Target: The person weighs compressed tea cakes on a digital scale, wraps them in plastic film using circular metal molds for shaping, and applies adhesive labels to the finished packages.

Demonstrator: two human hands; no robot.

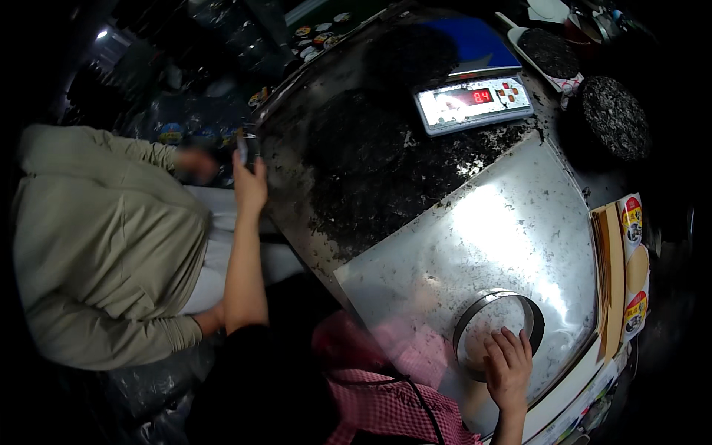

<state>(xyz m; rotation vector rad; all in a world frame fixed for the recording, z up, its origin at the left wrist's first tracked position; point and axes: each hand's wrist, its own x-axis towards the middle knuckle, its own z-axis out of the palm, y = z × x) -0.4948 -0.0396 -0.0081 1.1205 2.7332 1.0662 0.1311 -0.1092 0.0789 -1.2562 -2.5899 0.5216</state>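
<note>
Metal ring (538, 324) sits on the shiny sheet (415, 274), R hand (509, 371) at its near rim w/ fingers bent; can't tell tbh if that grip's clamped or just resting. L hand (251, 185) is by the table (285, 196) edge, grip closed on a small shiny thing (249, 141). Dark flakes (371, 174) nr the digital scale (443, 116).

I'm watching what looks like a small packing workshop: lit digital scale (475, 105), dark flakes (371, 170) heaped up, metal ring (476, 305), round labels (633, 222), co-worker (111, 237) alongside.
</note>
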